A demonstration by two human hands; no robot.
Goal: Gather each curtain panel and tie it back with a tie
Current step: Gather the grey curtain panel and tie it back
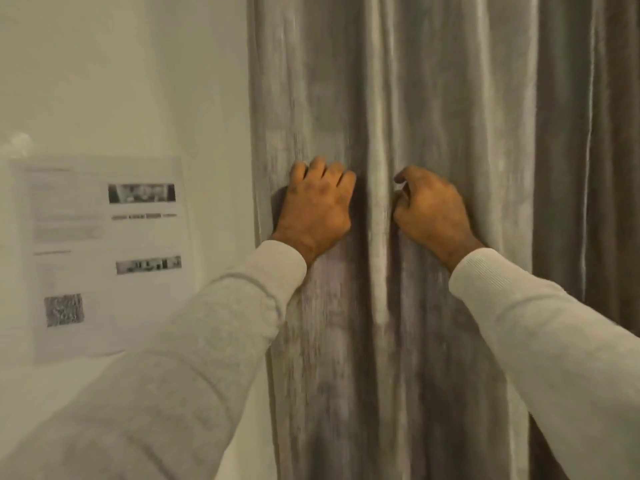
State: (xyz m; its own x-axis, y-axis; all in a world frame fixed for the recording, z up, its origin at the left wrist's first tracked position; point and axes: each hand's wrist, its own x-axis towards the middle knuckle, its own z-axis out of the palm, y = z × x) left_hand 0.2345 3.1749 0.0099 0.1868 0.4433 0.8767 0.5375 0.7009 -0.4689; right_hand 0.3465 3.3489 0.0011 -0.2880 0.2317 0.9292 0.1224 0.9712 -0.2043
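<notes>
We are reaching out in pale sleeves [214, 327]; our left hand [317, 211] is gripping the grey curtain panel [433, 98] near its left edge, our right hand [431, 211] pinching a fold just beside it. A printed sheet [104, 251] is hanging on the wall [121, 81].

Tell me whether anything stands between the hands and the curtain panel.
Nothing visible does. The left hand grips the grey curtain panel near its wall-side edge, and the right hand curls round a fold beside it. No tie shows in view.
</notes>
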